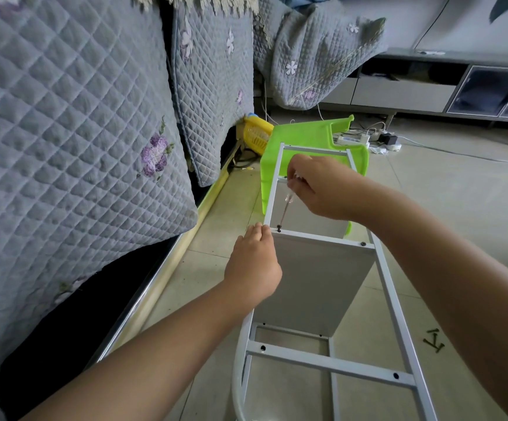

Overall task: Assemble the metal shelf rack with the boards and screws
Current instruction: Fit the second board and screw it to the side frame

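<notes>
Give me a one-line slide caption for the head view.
Right hand drives a screwdriver into a screw on the white board while left hand steadies the metal frame.

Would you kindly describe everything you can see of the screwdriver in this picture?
The screwdriver has a clear, see-through handle and a thin dark shaft. It is tilted, handle up and away, tip down on a dark screw at the left end of the white board's top edge, beside the pale metal frame. The right hand grips the handle; the left hand touches the frame beside the tip, not the tool.
</notes>
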### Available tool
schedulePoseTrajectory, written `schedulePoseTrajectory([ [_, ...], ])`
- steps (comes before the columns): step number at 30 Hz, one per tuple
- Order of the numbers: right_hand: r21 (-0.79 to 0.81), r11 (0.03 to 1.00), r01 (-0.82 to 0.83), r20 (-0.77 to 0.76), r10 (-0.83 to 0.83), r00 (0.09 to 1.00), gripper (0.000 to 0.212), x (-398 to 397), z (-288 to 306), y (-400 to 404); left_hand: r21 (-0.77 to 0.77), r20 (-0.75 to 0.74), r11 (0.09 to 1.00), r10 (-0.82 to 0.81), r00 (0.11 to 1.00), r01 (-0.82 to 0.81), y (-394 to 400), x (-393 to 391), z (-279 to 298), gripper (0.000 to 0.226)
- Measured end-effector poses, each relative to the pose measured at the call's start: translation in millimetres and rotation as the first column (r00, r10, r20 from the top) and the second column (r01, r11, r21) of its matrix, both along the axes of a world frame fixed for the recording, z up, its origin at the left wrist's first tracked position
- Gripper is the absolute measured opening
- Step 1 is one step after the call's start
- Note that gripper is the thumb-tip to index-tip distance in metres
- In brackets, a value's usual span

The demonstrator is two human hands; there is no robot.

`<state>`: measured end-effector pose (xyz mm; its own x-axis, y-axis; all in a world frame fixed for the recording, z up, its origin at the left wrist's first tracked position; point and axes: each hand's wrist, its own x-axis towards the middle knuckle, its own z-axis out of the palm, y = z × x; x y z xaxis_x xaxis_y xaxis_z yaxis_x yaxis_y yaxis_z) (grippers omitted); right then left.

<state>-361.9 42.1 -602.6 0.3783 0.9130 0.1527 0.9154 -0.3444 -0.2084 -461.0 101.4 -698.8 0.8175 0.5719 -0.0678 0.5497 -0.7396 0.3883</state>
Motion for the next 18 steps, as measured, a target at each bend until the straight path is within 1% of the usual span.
schedulePoseTrajectory([
  [2, -0.065, 0.998, 0.02, 0.092, -0.014, 0.996, 0.025, 2.3, 4.0, 1.8, -0.003, -0.003, 1.0, 0.004, 1.0, -0.004, -0.2, 0.4, -0.2, 0.058],
  [4, -0.13, 0.987, 0.1, 0.215, -0.07, 0.974, 0.042, 3.1, 8.1, 4.2, -0.005, -0.006, 1.0, 0.007, 1.0, -0.007, -0.8, 0.9, -0.6, 0.058],
  [6, -0.128, 0.976, 0.177, 0.263, -0.139, 0.955, 0.048, 5.2, 8.0, 4.6, -0.003, -0.009, 1.0, 0.01, 1.0, -0.01, -1.1, 1.5, -1.7, 0.058],
  [7, -0.122, 0.974, 0.19, 0.248, -0.155, 0.956, 0.047, 6.2, 6.5, 4.0, -0.001, -0.009, 1.0, 0.012, 1.0, -0.012, -0.9, 2.1, -2.4, 0.058],
  [8, -0.123, 0.975, 0.183, 0.199, -0.156, 0.967, 0.043, 7.5, 4.7, 3.1, 0.001, -0.007, 1.0, 0.014, 1.0, -0.014, -0.5, 2.6, -3.3, 0.058],
  [10, -0.131, 0.982, 0.138, 0.047, -0.133, 0.99, 0.033, 8.6, 2.4, 1.0, 0.003, 0.003, 1.0, 0.018, 1.0, -0.018, 0.4, 3.6, -5.3, 0.057],
  [11, -0.122, 0.986, 0.113, -0.006, -0.115, 0.993, 0.029, 7.8, 2.7, 0.2, -0.001, 0.006, 1.0, 0.021, 1.0, -0.021, 0.8, 3.8, -6.1, 0.057],
  [13, -0.087, 0.992, 0.094, -0.058, -0.099, 0.993, 0.025, 6.2, 4.1, 0.0, -0.01, 0.008, 1.0, 0.025, 1.0, -0.025, 1.1, 3.9, -7.1, 0.057],
  [14, -0.094, 0.992, 0.079, -0.028, -0.082, 0.996, 0.024, 6.0, 4.4, 0.4, -0.011, 0.009, 1.0, 0.025, 1.0, -0.025, 1.4, 4.0, -7.5, 0.057],
  [16, -0.167, 0.984, 0.056, 0.124, -0.036, 0.992, 0.027, 8.0, 5.4, -0.3, -0.011, 0.012, 1.0, 0.023, 1.0, -0.023, 1.8, 4.4, -8.0, 0.057],
  [18, -0.236, 0.966, 0.108, 0.27, -0.041, 0.962, 0.041, 6.8, 9.9, -0.9, -0.004, 0.017, 1.0, 0.023, 1.0, -0.023, 2.5, 4.8, -9.0, 0.057],
])
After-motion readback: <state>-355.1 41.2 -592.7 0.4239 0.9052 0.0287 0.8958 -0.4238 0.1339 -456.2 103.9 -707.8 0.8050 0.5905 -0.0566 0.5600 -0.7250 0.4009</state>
